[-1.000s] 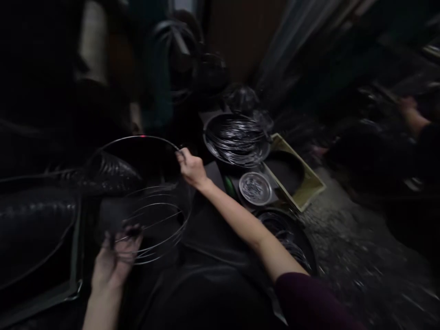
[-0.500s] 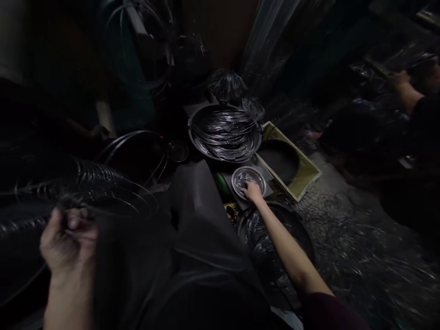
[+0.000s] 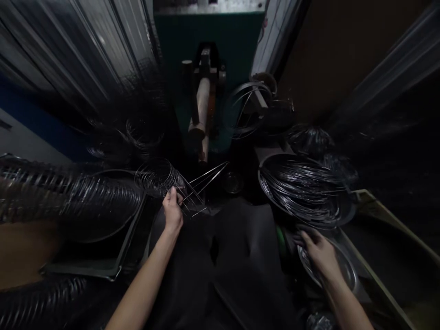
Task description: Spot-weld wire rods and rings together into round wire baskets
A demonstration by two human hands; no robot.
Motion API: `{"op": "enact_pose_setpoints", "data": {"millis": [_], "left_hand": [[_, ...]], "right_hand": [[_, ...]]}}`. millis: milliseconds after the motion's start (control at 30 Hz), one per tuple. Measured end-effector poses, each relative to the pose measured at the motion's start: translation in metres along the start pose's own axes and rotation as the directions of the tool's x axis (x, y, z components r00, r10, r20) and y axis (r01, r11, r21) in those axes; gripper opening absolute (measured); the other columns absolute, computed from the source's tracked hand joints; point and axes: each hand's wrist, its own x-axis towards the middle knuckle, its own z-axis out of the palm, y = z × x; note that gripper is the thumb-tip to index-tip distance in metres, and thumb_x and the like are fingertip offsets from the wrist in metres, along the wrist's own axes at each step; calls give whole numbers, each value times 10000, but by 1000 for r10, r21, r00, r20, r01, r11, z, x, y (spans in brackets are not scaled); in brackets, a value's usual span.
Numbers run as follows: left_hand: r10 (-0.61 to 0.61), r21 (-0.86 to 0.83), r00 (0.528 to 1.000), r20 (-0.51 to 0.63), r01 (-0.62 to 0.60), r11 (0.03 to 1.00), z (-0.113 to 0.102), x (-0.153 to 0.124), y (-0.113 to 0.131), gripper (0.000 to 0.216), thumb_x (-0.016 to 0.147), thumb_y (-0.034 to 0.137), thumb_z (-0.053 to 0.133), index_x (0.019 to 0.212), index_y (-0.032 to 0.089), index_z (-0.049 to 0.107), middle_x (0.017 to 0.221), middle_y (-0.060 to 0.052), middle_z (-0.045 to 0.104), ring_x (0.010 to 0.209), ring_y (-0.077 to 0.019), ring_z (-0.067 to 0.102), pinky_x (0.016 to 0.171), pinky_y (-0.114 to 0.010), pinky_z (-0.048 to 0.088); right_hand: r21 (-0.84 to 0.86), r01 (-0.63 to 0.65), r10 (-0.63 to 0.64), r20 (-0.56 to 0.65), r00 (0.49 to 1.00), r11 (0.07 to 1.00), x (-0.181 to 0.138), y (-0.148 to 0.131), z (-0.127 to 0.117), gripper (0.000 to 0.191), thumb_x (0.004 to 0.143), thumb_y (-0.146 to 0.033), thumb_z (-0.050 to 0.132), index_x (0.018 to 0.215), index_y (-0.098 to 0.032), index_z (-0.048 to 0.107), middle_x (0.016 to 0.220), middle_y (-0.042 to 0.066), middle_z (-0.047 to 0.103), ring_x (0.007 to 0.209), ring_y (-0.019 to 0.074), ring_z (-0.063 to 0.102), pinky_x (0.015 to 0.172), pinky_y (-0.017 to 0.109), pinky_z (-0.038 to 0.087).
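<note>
My left hand [image 3: 173, 211] is closed round a bundle of thin wire rings [image 3: 192, 190] held in front of my lap, their loops fanning up and to the right. A coil of stacked rings [image 3: 156, 176] lies just beyond that hand. My right hand [image 3: 318, 252] rests in a small round metal dish [image 3: 347, 270] at the lower right, fingers curled down into it; whether they hold anything is hidden. A large round pan [image 3: 338, 219] heaped with shiny wire rings [image 3: 302, 188] stands just behind that dish.
Long spirals of stacked wire rings [image 3: 68, 197] fill the left side, over a flat tray [image 3: 113, 270]. A green machine [image 3: 209, 59] with a wooden roller [image 3: 201, 110] stands ahead. A yellowish tray edge [image 3: 385, 229] runs at the right. My dark-clothed lap [image 3: 223, 266] is in the middle.
The view has swung up and left toward the green machine. My left hand moved in to the centre with the wire rings. My right hand stayed at the small dish.
</note>
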Motion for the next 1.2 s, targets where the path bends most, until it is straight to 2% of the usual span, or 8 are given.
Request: {"op": "enact_pose_setpoints", "data": {"millis": [33,100,233,367,567,900,1067,1200], "left_hand": [[4,12,1000,-5,-4,1000,-1,0,1,414,773,519,607,790,106,633,513,67,310,471,-51,262,453,-181,228],[6,32,1000,-6,-6,999,-3,-1,3,425,797,532,573,795,112,632,509,67,294,464,-56,238,448,-190,210],[7,46,1000,-14,-6,999,-6,2,9,496,823,591,493,777,116,626,483,65,281,450,-62,221,447,-198,201],[-17,31,1000,-25,18,999,-9,9,11,531,802,630,489,742,116,608,475,68,267,439,-59,213,436,-202,183],[-61,48,998,-26,62,997,-15,27,9,550,775,657,497,751,118,604,479,70,260,437,-61,223,422,-198,181],[-60,139,997,39,54,989,-12,45,18,529,831,620,442,763,122,608,483,56,286,450,-67,253,434,-195,203],[-65,174,997,42,57,983,-9,46,22,512,847,600,426,760,128,606,486,55,280,451,-71,263,440,-197,223],[-59,206,997,52,47,978,-7,48,25,502,853,584,420,746,130,603,489,51,297,456,-76,276,448,-200,236]], "right_hand": [[189,-6,-14,107,994,982,-6,-22,20,412,619,-458,641,918,-175,627,801,94,681,749,257,661,736,398,536],[391,-70,-38,263,964,918,-20,-68,64,449,523,-441,750,866,-173,638,812,69,685,710,215,666,712,350,548],[470,-104,-109,404,908,876,-40,-144,140,414,515,-445,794,745,-138,638,662,45,661,610,175,658,578,268,533],[527,-65,-197,427,883,847,-46,-185,180,400,521,-441,799,681,-121,620,565,6,610,515,147,629,461,212,471],[638,-77,-253,410,876,766,-52,-205,199,383,552,-413,807,747,-122,651,667,25,652,577,136,645,475,193,460],[637,-272,-118,499,858,721,-54,-222,205,410,434,-337,874,696,-116,648,665,26,659,528,93,607,443,162,426],[633,-337,-65,523,850,697,-52,-225,208,375,438,-279,874,676,-118,634,626,10,636,509,73,576,430,150,407],[642,-339,-84,535,841,687,-51,-226,208,358,456,-261,866,679,-122,622,580,-25,595,492,56,551,429,143,393]]}}
